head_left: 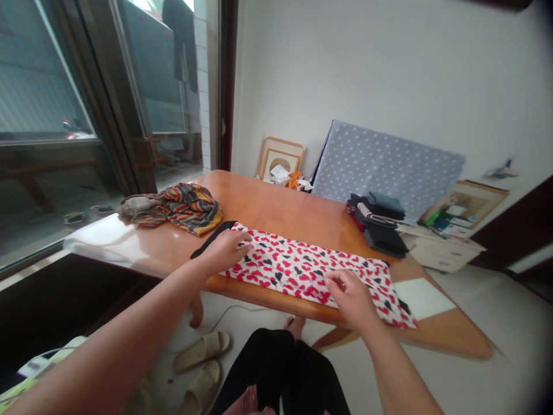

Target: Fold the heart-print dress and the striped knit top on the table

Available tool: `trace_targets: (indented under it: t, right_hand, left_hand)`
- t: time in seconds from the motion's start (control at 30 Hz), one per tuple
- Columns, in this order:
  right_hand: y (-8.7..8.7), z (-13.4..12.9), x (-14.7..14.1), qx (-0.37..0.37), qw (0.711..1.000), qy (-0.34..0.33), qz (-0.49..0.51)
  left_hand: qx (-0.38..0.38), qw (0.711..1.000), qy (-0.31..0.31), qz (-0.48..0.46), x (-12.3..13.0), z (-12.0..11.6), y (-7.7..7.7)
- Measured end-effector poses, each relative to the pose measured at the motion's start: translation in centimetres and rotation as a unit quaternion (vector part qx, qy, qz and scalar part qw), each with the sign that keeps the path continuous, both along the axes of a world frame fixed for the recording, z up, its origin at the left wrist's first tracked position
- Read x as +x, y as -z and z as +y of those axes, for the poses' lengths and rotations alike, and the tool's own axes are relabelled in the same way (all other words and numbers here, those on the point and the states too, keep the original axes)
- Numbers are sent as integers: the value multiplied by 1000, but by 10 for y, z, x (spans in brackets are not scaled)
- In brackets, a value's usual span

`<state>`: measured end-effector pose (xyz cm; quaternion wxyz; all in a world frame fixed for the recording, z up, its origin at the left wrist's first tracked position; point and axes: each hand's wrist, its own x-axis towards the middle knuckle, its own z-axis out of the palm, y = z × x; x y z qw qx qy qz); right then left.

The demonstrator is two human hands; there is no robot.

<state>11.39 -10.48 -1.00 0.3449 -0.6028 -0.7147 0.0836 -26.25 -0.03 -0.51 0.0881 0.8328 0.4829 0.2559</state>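
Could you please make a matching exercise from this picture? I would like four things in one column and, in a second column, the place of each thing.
Things:
1. Striped cloth
2. Stack of folded clothes
3. Slippers
4. Heart-print cloth

Places:
A. On the floor
B. Under the left hand and right hand
C. Bunched on the table, near the window
D. On the table, before a dotted board

Pairs: 1-C, 2-D, 3-A, 4-B

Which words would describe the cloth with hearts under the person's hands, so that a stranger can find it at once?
Find the glossy orange wooden table beside the glass door. Along its near edge lies a long white cloth printed with red and black hearts, under the person's left hand and right hand. Unlike the striped cloth bundle and the dark folded stack, only it shows hearts.
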Motion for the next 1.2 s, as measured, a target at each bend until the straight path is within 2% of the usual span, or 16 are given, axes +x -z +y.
trace_targets:
  t: [0.1, 0.2, 0.33, 0.53, 0.67, 0.87, 1.03, 1.2]
  right_hand:
    - [3, -14, 4, -10, 996, -30, -78]
    - [1, -17, -2, -15, 989, -58, -138]
    - [1, -12, -7, -8, 983, -46, -179]
    - [0, -2, -2, 6, 986, -45, -159]
    - [-5, -6, 5, 17, 989, -59, -133]
    - [-7, -17, 11, -9, 985, -81, -150]
    - [-2, -22, 10, -52, 982, -96, -155]
    - [-5, -16, 6, -31, 990, -72, -114]
  left_hand:
    - [-65, 994, 62, -64, 11, -27, 0]
    - [-84, 990, 93, -71, 11, -38, 7]
    - [-113, 984, 113, -83, 5, -35, 12]
    - [-116, 981, 116, -104, 4, -32, 17]
    - [-119, 976, 112, -143, 5, -32, 20]
    - [-149, 961, 158, -173, -4, -32, 18]
    - [-130, 973, 141, -129, -3, -33, 17]
    - [-146, 976, 92, -132, 1, -37, 15]
